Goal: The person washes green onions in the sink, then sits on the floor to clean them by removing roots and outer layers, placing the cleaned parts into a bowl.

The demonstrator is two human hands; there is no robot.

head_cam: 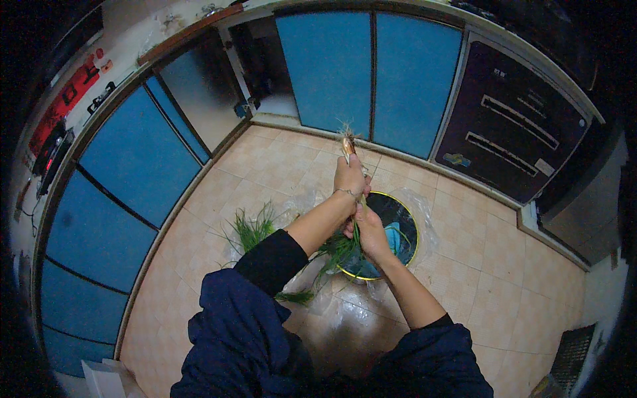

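My left hand (pixel 349 175) is closed around the root end of a bunch of green onions (pixel 349 145), whose hairy roots point away from me. Just below it, my right hand (pixel 367 226) grips the stalks of the same bunch, and the green leaves hang down to the left. Beneath my hands stands a round dark bin (pixel 409 209) with a yellow rim and something light blue inside. More long green leaves (pixel 254 230) lie on clear plastic at the left of the bin.
Clear plastic sheeting (pixel 423 219) spreads around the bin on the tiled floor (pixel 463 278). Blue cabinet doors (pixel 328 69) line the far and left sides. A dark appliance front (pixel 507 119) is at the right. A white box (pixel 107 378) stands at the lower left.
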